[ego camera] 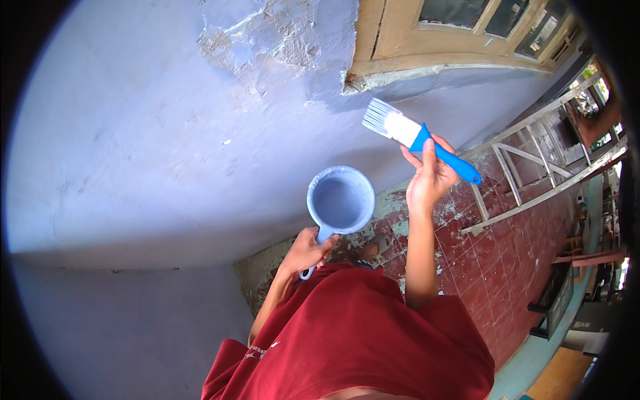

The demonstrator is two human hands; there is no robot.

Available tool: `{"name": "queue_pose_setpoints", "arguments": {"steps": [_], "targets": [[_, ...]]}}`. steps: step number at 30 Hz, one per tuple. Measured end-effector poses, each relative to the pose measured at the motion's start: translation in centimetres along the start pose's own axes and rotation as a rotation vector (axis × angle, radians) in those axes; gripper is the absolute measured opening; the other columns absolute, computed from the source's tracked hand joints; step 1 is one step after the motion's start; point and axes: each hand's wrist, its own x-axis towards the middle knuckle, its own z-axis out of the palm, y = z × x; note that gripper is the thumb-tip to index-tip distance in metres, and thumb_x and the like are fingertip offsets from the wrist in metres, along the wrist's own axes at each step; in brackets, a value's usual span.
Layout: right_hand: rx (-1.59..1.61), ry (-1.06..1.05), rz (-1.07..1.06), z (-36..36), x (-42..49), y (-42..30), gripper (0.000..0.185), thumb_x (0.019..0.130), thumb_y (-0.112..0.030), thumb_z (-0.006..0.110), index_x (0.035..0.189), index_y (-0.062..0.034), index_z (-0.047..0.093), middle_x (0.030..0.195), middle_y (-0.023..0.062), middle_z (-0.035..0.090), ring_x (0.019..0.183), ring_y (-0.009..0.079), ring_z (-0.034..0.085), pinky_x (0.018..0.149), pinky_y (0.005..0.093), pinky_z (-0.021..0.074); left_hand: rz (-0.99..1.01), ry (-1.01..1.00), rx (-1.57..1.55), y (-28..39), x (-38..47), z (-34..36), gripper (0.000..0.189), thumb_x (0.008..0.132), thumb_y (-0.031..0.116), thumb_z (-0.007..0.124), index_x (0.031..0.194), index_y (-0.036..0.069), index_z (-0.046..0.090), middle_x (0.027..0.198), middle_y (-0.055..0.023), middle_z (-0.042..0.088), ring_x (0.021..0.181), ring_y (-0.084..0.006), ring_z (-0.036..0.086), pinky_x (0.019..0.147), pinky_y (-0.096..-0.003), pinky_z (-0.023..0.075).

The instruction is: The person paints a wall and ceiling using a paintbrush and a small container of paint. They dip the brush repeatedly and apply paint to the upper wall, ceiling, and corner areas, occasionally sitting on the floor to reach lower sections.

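My left hand (308,250) grips the handle of a pale blue plastic dipper (341,200), held low in front of my body. Bluish-grey paint lies inside it, and dried smears coat its rim. My right hand (430,175) holds a paintbrush (420,140) by its blue handle, up and to the right of the dipper. Its bristles point up and left towards the wall, with pale streaks on them; whether they touch the wall I cannot tell. The lavender-blue wall (150,140) shows a rough, peeling patch (265,45) beside the window frame's corner.
A wooden window frame (390,50) with glass panes is set in the wall at upper right. A pale ladder (530,160) stands on the worn red tile floor (480,265) to my right. Dark furniture (552,305) sits at the far right.
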Motion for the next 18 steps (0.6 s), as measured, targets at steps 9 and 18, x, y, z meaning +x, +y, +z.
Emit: {"name": "queue_pose_setpoints", "arguments": {"steps": [9, 18], "targets": [[-0.069, 0.013, -0.127, -0.3, 2.7, -0.4, 0.018, 0.095, 0.000, 0.063, 0.109, 0.0104, 0.059, 0.109, 0.0190, 0.064, 0.095, 0.0247, 0.068, 0.072, 0.0409, 0.0676, 0.007, 0.035, 0.020, 0.1, 0.0, 1.2, 0.030, 0.100, 0.021, 0.061, 0.078, 0.003, 0.054, 0.056, 0.0007, 0.048, 0.043, -0.0068, 0.044, 0.041, -0.0258, 0.0351], [-0.174, 0.149, -0.188, -1.7, 7.3, -0.5, 0.019, 0.094, 0.001, 0.065, 0.109, 0.0110, 0.061, 0.107, 0.0193, 0.065, 0.094, 0.0237, 0.068, 0.076, 0.0405, 0.0670, -0.023, 0.021, 0.027, 0.0, -0.1, 0.4, 0.029, 0.100, 0.020, 0.061, 0.077, 0.003, 0.053, 0.056, 0.0005, 0.048, 0.043, -0.0070, 0.044, 0.041, -0.0259, 0.0345]]}}
